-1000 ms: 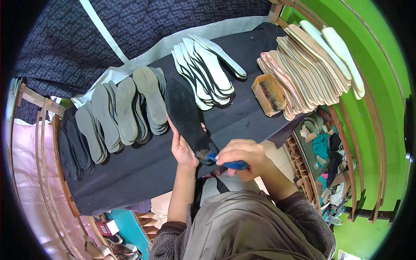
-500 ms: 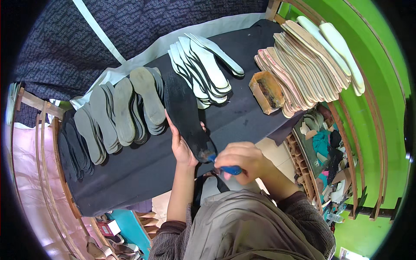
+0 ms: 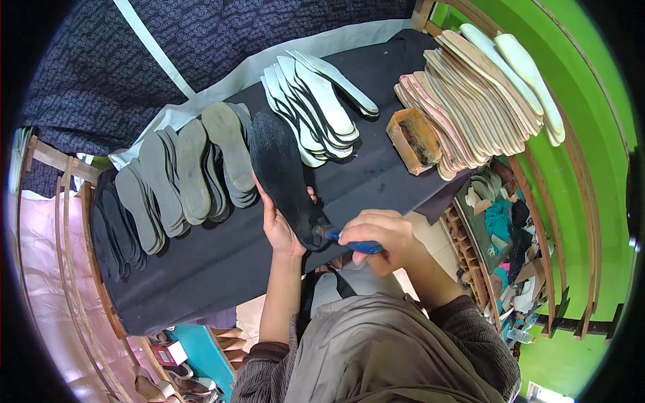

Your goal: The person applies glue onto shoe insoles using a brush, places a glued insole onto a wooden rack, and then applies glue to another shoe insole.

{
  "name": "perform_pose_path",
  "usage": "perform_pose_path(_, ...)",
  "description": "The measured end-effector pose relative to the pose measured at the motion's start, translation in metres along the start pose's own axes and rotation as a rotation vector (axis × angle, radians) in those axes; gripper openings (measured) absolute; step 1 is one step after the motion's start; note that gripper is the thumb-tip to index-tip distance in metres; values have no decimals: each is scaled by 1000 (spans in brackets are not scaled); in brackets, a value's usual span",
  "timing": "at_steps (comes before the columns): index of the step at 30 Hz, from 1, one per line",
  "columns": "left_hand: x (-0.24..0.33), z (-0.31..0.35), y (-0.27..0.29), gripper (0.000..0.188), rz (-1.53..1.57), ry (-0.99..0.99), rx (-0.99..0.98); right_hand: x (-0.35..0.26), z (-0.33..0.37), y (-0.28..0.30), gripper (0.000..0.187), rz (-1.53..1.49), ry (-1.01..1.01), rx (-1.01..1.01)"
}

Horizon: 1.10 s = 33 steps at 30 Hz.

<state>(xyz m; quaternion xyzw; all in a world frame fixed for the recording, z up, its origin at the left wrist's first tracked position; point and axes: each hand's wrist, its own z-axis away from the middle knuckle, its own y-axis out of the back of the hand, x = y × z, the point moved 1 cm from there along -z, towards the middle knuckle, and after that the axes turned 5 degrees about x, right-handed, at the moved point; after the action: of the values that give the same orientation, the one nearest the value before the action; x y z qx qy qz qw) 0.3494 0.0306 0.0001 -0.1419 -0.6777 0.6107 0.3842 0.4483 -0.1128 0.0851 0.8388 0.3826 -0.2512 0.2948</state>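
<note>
My left hand [image 3: 282, 232] is closed around the near part of a black shoe sole [image 3: 275, 164], thumb along its left edge and fingertips showing at its right. The sole is tilted above the dark table, its far end beside the grey soles. In my right hand [image 3: 384, 235] is a brush with a blue handle [image 3: 363, 246], gripped by curled fingers. Its tip touches the near end of the sole, where the surface looks wet and shiny. Part of the bristles is hard to make out.
Grey soles [image 3: 195, 171] lie in overlapping rows at left, with black soles [image 3: 117, 225] beyond. White soles [image 3: 329, 111] are piled at the back. At right a tan tub [image 3: 414, 142], stained dark inside, stands by stacked beige soles [image 3: 470, 101] on the black-covered table [image 3: 201, 282].
My right hand and the brush have moved slightly right, toward the near end of the sole. The sole has tilted and shifted a little left in my left hand.
</note>
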Motion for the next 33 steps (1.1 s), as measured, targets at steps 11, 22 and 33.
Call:
perform_pose_path(11,2,0,2,45,34,18,-28,-8,1,-6,28,-106,3,-128)
perform_pose_path(22,4,0,2,44,61,48,-44,-5,7,-12,21,-60,-5,-121)
perform_pose_path(33,4,0,-1,44,-5,-45,-7,-3,-6,-21,25,-9,101,60)
